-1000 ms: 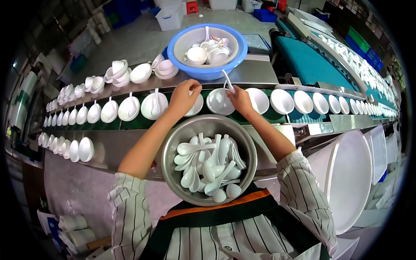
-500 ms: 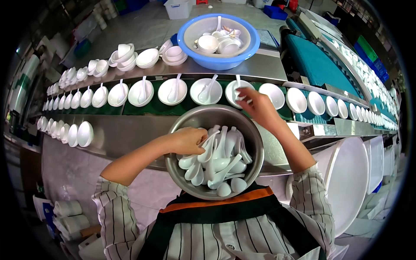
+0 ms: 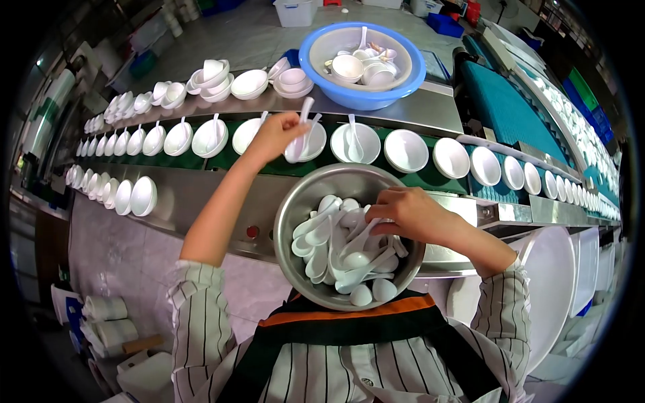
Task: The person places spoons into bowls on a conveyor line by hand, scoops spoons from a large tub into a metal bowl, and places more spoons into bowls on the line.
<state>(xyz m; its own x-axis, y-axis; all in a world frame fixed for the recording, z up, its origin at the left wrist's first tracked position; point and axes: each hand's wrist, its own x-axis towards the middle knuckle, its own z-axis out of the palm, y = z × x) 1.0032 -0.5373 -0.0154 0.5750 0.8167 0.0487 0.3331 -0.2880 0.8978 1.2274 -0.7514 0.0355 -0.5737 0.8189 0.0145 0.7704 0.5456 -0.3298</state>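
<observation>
L hand (image 3: 279,138), the one nearer the row, pinches a spoon (image 3: 306,114), handle up, axis near upright, at the L edge of a bowl (image 3: 320,142) w/ a second spoon (image 3: 310,138) in it, prob in the way! Closer in, steel basin (image 3: 304,181) of loose spoons (image 3: 322,245), R hand (image 3: 402,213) among 'em, can't tell if gripping; spoonless bowls (image 3: 406,150) up-R

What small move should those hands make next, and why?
Perhaps the left hand should carry its white spoon rightward to the nearest spoonless bowl: the bowl beside that spoon and the neighbouring bowl each already hold one.
</observation>
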